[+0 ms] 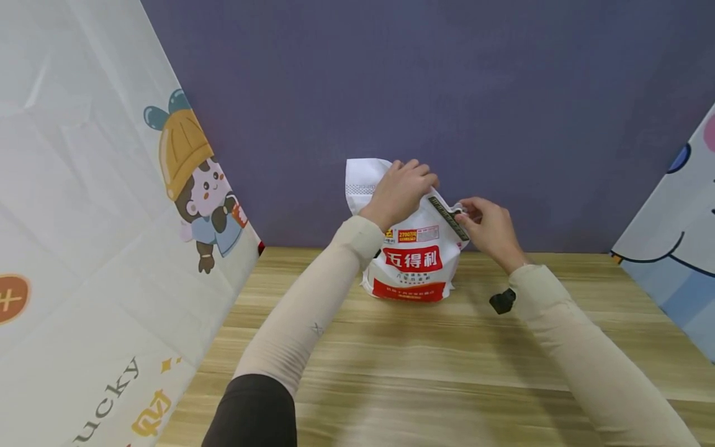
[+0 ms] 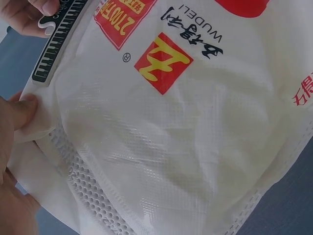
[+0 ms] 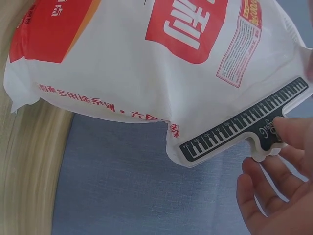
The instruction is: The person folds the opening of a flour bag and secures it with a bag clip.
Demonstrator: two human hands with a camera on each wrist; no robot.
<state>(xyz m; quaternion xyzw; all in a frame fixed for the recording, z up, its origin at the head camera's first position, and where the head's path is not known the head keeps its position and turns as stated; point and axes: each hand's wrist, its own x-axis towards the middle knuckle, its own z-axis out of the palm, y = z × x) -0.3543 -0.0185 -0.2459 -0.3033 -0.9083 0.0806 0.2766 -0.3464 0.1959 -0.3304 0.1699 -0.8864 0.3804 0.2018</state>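
Note:
A white bag (image 1: 413, 273) with red labels and the word WUDELI stands on the tabletop against the back panel. My left hand (image 1: 403, 189) grips the bag's top edge, pinching the white material between thumb and fingers in the left wrist view. Along the right part of that top edge sits a bag clip (image 3: 244, 120) with a black-and-white piano-key pattern. My right hand (image 1: 491, 228) pinches the clip's handle between thumb and fingers. To the left of my left hand, a loose flap (image 1: 363, 177) of the bag's top sticks up.
The wood-grain tabletop (image 1: 391, 372) reaches back to a blue-grey panel (image 1: 447, 81). On the left rises a white sheet (image 1: 84, 186) with a cartoon figure. Another printed sheet (image 1: 681, 248) bounds the right side. A small black device (image 1: 503, 302) is at my right wrist.

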